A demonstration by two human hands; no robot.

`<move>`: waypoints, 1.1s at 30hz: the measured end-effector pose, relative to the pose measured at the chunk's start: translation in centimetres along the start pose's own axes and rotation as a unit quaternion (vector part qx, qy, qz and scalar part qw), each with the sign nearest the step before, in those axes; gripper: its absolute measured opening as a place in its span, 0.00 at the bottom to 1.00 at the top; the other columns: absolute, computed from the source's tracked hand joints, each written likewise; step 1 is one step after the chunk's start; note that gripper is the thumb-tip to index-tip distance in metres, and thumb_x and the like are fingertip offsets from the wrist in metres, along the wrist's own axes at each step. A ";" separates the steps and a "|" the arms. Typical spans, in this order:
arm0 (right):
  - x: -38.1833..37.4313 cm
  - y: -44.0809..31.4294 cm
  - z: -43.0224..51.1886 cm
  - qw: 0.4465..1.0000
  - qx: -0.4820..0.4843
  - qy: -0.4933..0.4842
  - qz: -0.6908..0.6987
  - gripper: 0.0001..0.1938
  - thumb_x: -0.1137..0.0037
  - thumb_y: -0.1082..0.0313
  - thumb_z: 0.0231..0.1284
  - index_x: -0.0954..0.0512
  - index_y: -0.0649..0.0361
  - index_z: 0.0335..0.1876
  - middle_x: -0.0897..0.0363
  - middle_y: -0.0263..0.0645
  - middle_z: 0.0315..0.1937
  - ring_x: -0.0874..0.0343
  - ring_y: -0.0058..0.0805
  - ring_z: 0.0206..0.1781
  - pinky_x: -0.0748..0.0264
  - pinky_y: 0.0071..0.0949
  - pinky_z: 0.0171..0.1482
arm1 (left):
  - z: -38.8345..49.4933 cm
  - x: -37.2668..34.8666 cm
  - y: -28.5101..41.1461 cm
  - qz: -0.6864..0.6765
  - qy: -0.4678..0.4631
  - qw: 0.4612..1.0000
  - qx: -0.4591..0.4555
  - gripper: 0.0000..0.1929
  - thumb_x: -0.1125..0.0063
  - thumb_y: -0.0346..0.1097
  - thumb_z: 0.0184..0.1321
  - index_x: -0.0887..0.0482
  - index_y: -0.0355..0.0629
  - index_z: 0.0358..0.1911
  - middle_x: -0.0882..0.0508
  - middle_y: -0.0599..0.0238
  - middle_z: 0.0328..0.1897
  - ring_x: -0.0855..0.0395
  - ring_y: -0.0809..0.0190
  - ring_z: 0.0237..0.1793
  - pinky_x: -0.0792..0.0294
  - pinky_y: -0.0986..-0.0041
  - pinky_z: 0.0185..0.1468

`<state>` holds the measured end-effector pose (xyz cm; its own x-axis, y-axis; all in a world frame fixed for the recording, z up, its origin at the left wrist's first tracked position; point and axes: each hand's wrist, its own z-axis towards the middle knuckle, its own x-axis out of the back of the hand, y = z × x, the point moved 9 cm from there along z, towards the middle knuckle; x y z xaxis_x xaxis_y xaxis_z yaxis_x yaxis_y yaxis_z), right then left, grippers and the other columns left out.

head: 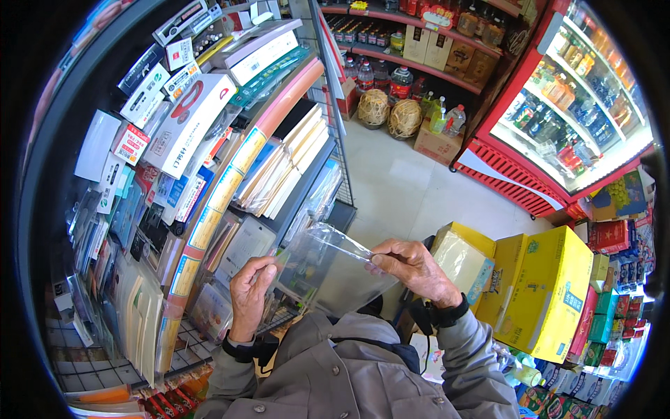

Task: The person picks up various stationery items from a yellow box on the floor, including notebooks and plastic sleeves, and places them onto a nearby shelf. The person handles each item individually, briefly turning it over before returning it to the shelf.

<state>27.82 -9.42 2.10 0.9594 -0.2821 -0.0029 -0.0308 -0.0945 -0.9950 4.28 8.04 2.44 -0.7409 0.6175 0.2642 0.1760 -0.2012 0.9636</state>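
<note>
A clear plastic sleeve (340, 277) is stretched between my two hands in front of my grey jacket. My left hand (249, 296) pinches its left edge between thumb and fingers. At its upper right corner, my right hand (416, 267) grips the plastic with thumb and forefinger. The shelf edge and floor show through the sleeve, and I see no sheet inside it. Just left of my left hand stands a stationery shelf (207, 225) with a row of price labels along its curved edge. Stacked brown envelopes (285, 173) lie on the shelf beyond my hands.
Yellow cartons (544, 293) stand close on my right. A red-framed drinks cooler (523, 167) is at the upper right. Along the back, bottles and two straw-wrapped jars (404, 118) sit on the tiled floor (398, 178). Stationery boxes (191, 123) crowd the left shelf beside a wire-mesh panel (340, 178).
</note>
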 end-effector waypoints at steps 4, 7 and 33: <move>0.3 0.6 -1.0 0.998 -0.037 0.056 0.014 0.07 0.35 0.68 0.71 0.16 0.64 0.43 0.16 0.32 0.33 0.18 0.20 0.39 0.21 0.23 0.46 | 1.3 -0.7 0.1 0.009 0.001 1.000 -0.008 0.11 0.39 0.32 0.72 0.17 0.34 0.52 0.14 0.64 0.47 0.17 0.64 0.48 0.27 0.73 0.56; 0.1 0.9 -1.8 0.994 -0.047 0.093 0.030 0.06 0.32 0.71 0.68 0.17 0.63 0.42 0.16 0.31 0.35 0.20 0.17 0.40 0.22 0.22 0.46 | 1.2 -0.6 4.1 0.161 0.117 0.962 -0.185 0.12 0.38 0.32 0.71 0.18 0.35 0.53 0.17 0.60 0.50 0.19 0.60 0.51 0.28 0.70 0.57; -6.8 -4.7 -1.9 0.874 0.281 0.108 -0.381 0.15 0.29 0.72 0.52 0.19 0.56 0.46 0.20 0.38 0.42 0.18 0.40 0.44 0.19 0.37 0.42 | -0.6 -9.2 1.5 -0.246 -0.183 0.942 0.137 0.16 0.50 0.37 0.78 0.22 0.32 0.60 0.15 0.53 0.58 0.13 0.62 0.51 0.23 0.70 0.59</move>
<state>20.95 -8.89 6.95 0.5648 -0.5202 0.6406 0.7946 0.1332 -0.5924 11.03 1.62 1.42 -0.5114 0.8159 -0.2699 0.0667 0.3509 0.9340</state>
